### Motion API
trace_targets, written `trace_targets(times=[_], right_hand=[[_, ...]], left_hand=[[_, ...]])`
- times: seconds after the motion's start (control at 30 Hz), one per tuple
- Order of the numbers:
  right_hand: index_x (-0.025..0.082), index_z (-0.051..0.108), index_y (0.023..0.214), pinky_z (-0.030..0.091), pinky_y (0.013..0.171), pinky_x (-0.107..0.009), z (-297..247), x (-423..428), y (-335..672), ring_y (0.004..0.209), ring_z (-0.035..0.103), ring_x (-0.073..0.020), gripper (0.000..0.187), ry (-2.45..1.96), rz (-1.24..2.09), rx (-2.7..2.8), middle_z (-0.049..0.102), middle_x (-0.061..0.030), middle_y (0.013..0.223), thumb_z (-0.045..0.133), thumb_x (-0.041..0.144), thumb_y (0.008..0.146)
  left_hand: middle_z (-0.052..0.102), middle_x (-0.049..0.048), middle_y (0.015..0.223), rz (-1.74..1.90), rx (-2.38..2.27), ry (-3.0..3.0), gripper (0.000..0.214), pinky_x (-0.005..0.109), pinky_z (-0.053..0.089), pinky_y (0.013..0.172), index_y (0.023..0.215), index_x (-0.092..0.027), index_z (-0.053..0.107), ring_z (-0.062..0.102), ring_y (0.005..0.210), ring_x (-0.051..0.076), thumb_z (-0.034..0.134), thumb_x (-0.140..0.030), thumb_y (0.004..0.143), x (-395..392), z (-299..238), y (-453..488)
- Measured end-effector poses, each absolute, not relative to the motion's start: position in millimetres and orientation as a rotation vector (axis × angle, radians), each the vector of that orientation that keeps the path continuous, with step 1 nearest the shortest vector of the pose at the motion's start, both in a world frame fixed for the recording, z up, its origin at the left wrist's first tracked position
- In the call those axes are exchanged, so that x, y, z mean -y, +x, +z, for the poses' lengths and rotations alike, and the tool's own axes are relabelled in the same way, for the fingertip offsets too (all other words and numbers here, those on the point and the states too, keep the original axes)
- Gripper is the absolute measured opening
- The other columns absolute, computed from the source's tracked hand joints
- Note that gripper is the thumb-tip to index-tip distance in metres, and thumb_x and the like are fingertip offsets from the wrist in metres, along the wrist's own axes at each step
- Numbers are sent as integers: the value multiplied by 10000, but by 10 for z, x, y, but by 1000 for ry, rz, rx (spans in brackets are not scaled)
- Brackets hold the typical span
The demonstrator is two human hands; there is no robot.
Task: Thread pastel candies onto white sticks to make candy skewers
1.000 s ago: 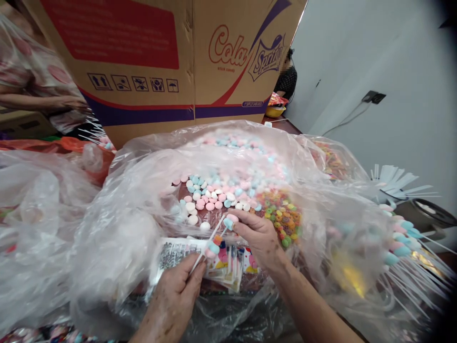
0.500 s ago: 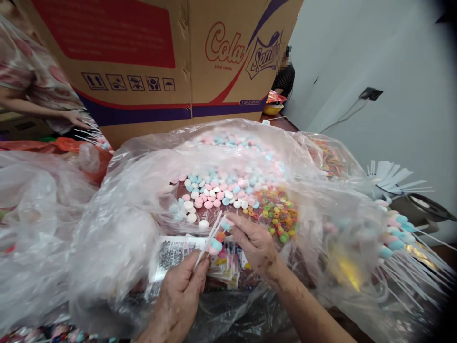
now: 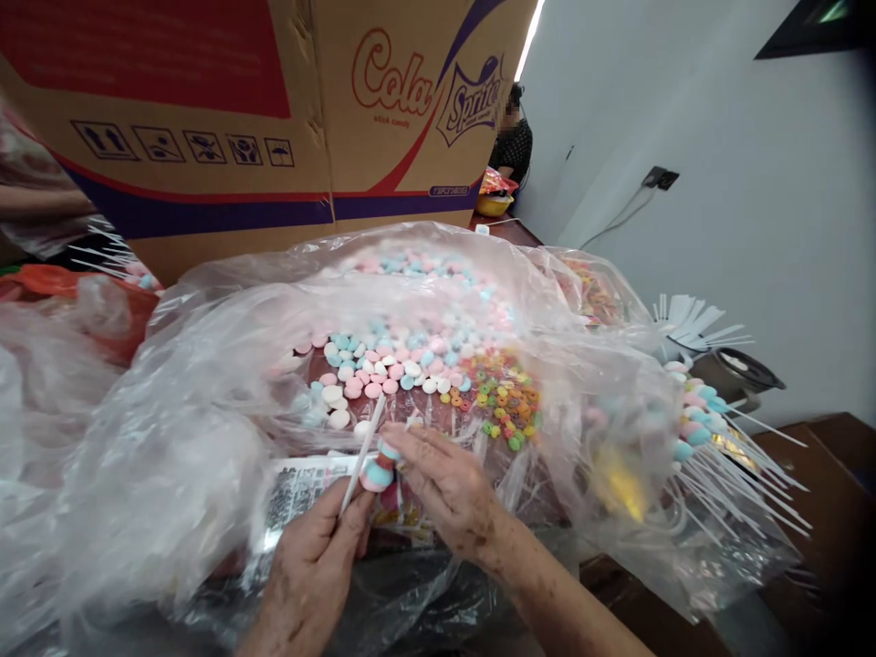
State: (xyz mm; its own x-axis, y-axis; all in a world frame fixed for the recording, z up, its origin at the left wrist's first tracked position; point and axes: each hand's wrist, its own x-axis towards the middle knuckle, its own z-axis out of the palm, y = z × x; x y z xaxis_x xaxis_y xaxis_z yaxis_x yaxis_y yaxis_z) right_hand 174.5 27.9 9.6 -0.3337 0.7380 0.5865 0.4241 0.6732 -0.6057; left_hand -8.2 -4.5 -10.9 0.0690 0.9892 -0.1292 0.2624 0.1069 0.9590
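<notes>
Low in the view, my left hand (image 3: 307, 552) is closed round white sticks (image 3: 362, 456). Beside the bare one, round pink, white and blue marshmallow-like candies (image 3: 377, 474) are threaded with an orange-red piece between them. My right hand (image 3: 448, 488) has its fingers bent over the upper end of this candy skewer, touching the top candy; its fingertips are partly hidden. Just beyond both hands lies a heap of loose pink, blue and white candies (image 3: 383, 365). Small coloured ring candies (image 3: 506, 397) lie to its right. Printed packets (image 3: 297, 493) are under my hands.
Clear plastic sheeting (image 3: 184, 456) covers much of the table around the heap. A large cardboard box (image 3: 239, 196) stands behind it. At right are finished-looking candy skewers (image 3: 712, 438) and a fan of white sticks (image 3: 691, 319). Another person (image 3: 515, 141) sits at the back.
The view has swung right, shifting everything leftward. My right hand has slid over the skewer's top, its fingers now covering more of it. My left hand still grips the sticks.
</notes>
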Motion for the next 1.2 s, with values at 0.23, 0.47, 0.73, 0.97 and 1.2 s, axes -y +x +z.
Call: trace_targets(times=[0.23,0.47,0.73,0.97,1.2], right_hand=[[205,703,988,547,815,-321,228,-302,2711,893,699,-211,208,-1679,132,1845,747,-55,952,504,253,951],[189,684,987,496,757,-316,-4,-197,2964,887,655,-235,189,-2025,-53,2205,677,-77,914,503,155,945],[180,681,906,454,830,-370,-116,-276,2799,908,568,-267,83,-1883,-331,2280,640,-85,889,600,165,915],[196,579,730,435,790,-378,-160,-338,2694,831,513,-256,173,-1795,-392,2187,583,-78,797,565,102,875],[181,599,826,474,775,-353,-85,-434,2145,823,529,-226,159,-1440,-162,2144,617,-77,840,501,93,915]], left_hand=[[445,-44,568,1084,-1308,1235,405,238,306,532,593,-207,559,411,563,139,613,-481,886,88,2,-68],[502,-31,532,996,-1291,1261,369,243,340,529,618,-209,650,451,542,149,644,-491,856,114,-138,-100],[481,-43,547,989,-1317,1235,357,242,319,529,651,-208,653,435,556,143,624,-481,878,110,-130,-145],[498,-44,532,1028,-1330,1101,335,229,286,471,735,-196,689,404,527,132,682,-521,817,98,-120,-189],[472,-39,542,989,-1350,1131,395,223,307,489,597,-200,643,400,552,133,678,-523,820,119,-64,-144]])
